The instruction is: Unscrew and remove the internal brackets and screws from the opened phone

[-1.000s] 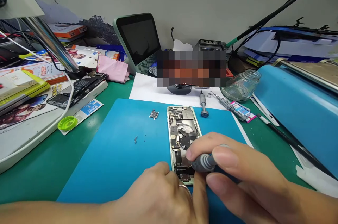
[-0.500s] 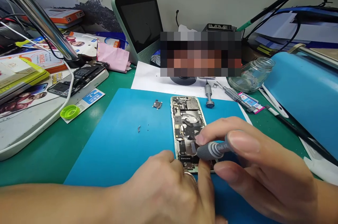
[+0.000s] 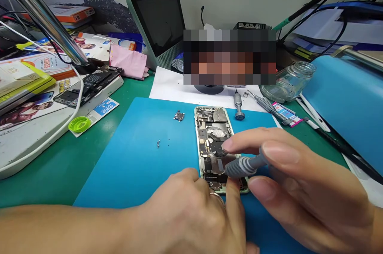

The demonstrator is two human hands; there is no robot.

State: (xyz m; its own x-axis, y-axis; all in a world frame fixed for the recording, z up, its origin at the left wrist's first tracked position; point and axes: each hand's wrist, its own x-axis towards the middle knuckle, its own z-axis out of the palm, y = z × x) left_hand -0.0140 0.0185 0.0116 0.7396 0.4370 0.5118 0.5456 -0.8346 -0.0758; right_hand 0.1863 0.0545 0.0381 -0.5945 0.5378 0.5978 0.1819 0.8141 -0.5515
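Observation:
An opened phone (image 3: 217,138) lies on the blue mat (image 3: 134,142), its inner parts showing. My right hand (image 3: 311,182) holds a grey screwdriver (image 3: 243,166) between thumb and fingers, its tip at the lower part of the phone. My left hand (image 3: 197,210), with a ring on one finger, presses against the phone's lower end; one finger reaches beside the screwdriver tip, and the others are curled. A small square part (image 3: 179,116) and a tiny metal piece (image 3: 158,143) lie on the mat left of the phone.
Behind the phone stands another screwdriver (image 3: 238,106). Farther back are a glass jar (image 3: 290,82) and a tablet-like display (image 3: 158,18). More tools lie at the right. At the left are a green cap (image 3: 79,124), another opened phone (image 3: 89,86) and a lamp post (image 3: 50,22).
The view has shifted slightly. My right hand's fingers have spread a little around the screwdriver, which sits slightly farther right. My left hand stays at the phone's lower end.

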